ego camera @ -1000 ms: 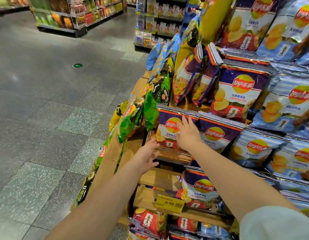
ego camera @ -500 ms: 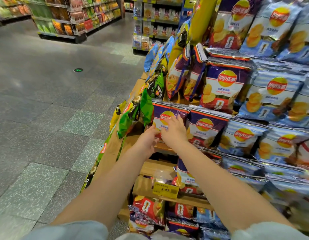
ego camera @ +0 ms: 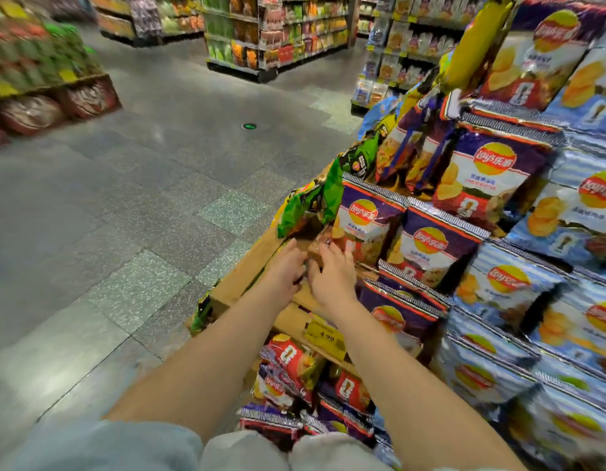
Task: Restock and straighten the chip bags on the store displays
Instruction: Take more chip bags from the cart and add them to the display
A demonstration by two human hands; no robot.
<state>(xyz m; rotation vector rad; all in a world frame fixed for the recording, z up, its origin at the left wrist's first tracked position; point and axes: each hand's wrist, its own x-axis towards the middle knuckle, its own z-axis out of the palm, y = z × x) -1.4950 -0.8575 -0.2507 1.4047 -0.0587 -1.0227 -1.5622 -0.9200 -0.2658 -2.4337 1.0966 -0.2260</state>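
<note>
Head view looks down a stepped wooden display (ego camera: 247,266) of chip bags beside an open aisle. Both hands meet at the left end of the middle shelf. The right hand (ego camera: 332,277) lies at the lower left corner of the end purple bag (ego camera: 366,222), fingers bent at the bag's bottom edge; whether they pinch the foil or only press it cannot be told through the blur. The left hand (ego camera: 288,270) sits just beside it on the aisle side, fingers curled toward the shelf edge, and it cannot be told whether it holds anything.

That bag stands upright, long axis vertical, leaning back slightly, up and to the right of both hands, touching the next purple bag (ego camera: 434,253). A green bag (ego camera: 308,205) hangs off the display corner just above the left hand. The right hand is nearer the purple bag, so squaring it probably falls to that hand, with the left nearer the green one. A price tag (ego camera: 325,336) sits on the shelf below.
</note>
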